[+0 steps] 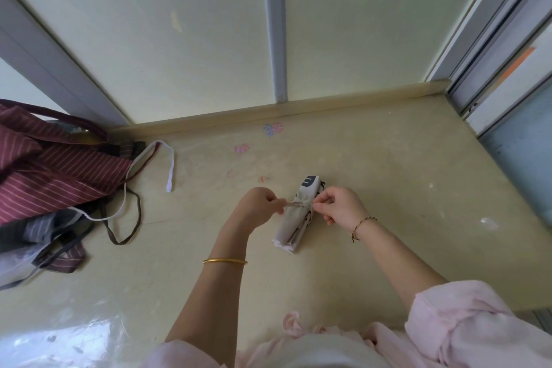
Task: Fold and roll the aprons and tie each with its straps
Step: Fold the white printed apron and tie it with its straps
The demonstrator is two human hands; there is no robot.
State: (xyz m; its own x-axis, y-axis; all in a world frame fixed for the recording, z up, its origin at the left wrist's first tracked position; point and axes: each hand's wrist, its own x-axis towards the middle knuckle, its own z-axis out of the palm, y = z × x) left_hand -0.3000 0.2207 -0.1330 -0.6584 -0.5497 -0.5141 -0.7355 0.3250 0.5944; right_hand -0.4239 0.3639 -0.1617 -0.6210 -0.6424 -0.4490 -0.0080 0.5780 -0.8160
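Note:
A rolled light grey apron (294, 227) with a dark printed patch at its far end lies on the beige table (388, 188), a little right of centre. A thin strap (298, 204) crosses its middle. My left hand (257, 209) pinches the strap's end on the left side of the roll. My right hand (337, 206) pinches the other end on the right side. Both hands sit just above the roll, pulling the strap taut across it.
A heap of unrolled aprons (50, 176), maroon striped and dark grey, lies at the table's left edge with loose white (170, 170) and brown (137, 212) straps trailing toward the middle. A wall with grey frames rises behind the table. Clear plastic (59, 334) lies at the near left.

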